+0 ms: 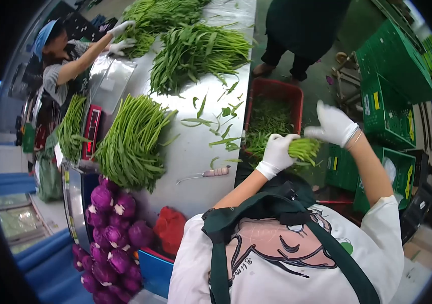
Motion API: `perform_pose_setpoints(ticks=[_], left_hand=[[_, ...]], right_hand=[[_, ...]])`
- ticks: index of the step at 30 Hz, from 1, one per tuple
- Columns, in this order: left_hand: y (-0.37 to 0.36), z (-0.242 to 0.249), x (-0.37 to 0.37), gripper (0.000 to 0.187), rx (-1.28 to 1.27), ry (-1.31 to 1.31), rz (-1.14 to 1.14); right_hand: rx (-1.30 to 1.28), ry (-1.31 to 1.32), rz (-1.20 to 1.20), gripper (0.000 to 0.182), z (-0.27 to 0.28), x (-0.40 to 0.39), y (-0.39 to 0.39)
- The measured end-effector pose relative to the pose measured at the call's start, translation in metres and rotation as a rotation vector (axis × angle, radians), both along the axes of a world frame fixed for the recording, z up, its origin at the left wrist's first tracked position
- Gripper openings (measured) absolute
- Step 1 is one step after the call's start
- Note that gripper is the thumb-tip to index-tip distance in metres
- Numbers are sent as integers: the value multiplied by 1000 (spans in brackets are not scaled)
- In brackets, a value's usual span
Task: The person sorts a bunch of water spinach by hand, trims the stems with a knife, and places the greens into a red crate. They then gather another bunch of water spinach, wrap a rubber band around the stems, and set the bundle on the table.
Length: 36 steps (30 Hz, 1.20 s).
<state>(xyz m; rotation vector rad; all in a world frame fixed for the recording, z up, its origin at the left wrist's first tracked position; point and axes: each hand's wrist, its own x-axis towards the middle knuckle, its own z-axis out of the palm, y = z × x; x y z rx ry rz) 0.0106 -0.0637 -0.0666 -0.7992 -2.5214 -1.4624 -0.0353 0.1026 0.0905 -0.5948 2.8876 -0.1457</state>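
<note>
My left hand (278,154), in a white glove, is wrapped round a bunch of water spinach (304,149) whose cut stems point right. Just above those stem ends is my gloved right hand (333,124), thumb and fingers apart, with nothing seen in it. Beneath the hands stands a red bin (301,96) with loose green trimmings (271,115) inside. On the metal table (185,147) to the left lie a big pile of water spinach (134,139) and a small curved knife (216,172) with a light handle. Another large pile (200,55) lies further up the table.
Loose leaves (221,121) are scattered along the table's right side. A co-worker (66,55) handles greens at the far left, near a red scale (92,129). Purple cabbages (117,235) hang or stack at lower left. Green crates (388,106) stand right. Another person's legs (286,53) are ahead.
</note>
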Motion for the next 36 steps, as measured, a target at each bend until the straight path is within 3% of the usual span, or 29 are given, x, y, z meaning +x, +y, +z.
perform_pose_setpoints(ticks=[1, 2, 3, 4, 5, 6, 8, 12, 14, 16, 19, 20, 21, 22, 23, 25, 26, 27, 30, 33, 36], left_hand=[[-2, -5, -2, 50, 36, -59, 85], [-2, -8, -4, 47, 59, -33, 155], [-4, -11, -6, 46, 51, -37, 167], [-6, -15, -12, 46, 45, -34, 175], [-7, -18, -18, 45, 41, -28, 181], [-1, -18, -23, 45, 37, -83, 223], [-5, -19, -24, 44, -16, -174, 266], [-17, -45, -19, 41, 38, -226, 243], [-19, -50, -19, 42, 46, -153, 276], [-18, -47, -24, 43, 50, -224, 280], [-20, -38, -33, 40, 90, -385, 276], [-22, -43, -37, 38, 108, -476, 270], [-24, -49, -43, 39, 124, -493, 294], [-27, -54, -51, 41, 139, -510, 316], [-32, -58, -59, 39, 185, -539, 257], [-31, -63, -78, 35, 615, -682, 147], [-34, -22, -80, 34, 278, -483, 209], [-30, -2, -83, 35, 184, -482, 263], [-23, 26, -91, 33, 64, -428, 229], [-9, 53, -91, 33, -116, -388, 228], [3, 57, -93, 35, -263, -372, 174]], right_hand=[[-96, 408, 2, 36, -4, -11, -26], [-131, 246, 0, 46, 9, -15, -66], [-259, 185, 183, 40, -3, -15, -100], [-586, 69, 305, 37, -35, -3, -133], [-650, -200, 326, 38, -73, 9, -167], [-401, -267, 450, 45, -85, 17, -200], [-226, -200, 633, 52, -150, 32, -248], [-130, -391, 520, 39, -213, 43, -283], [-137, -502, 490, 34, -224, 43, -279], [-136, -609, 489, 29, -189, 29, -270], [-546, -644, 120, 36, -149, 9, -232], [-758, -891, 12, 39, -117, 2, -201], [-967, -872, -32, 39, -111, 5, -175], [-949, -858, -67, 34, -101, 5, -140], [-1097, -867, -160, 28, -73, 13, -109], [-1342, -889, -359, 28, -45, 31, -53], [-1331, -762, -450, 30, -43, 40, -32], [-1294, -608, -507, 28, -50, 49, -15], [-1320, -324, -517, 22, -57, 69, 13], [-1283, -285, -607, 21, -53, 80, 20], [-1028, -82, -498, 23, -52, 82, 15]])
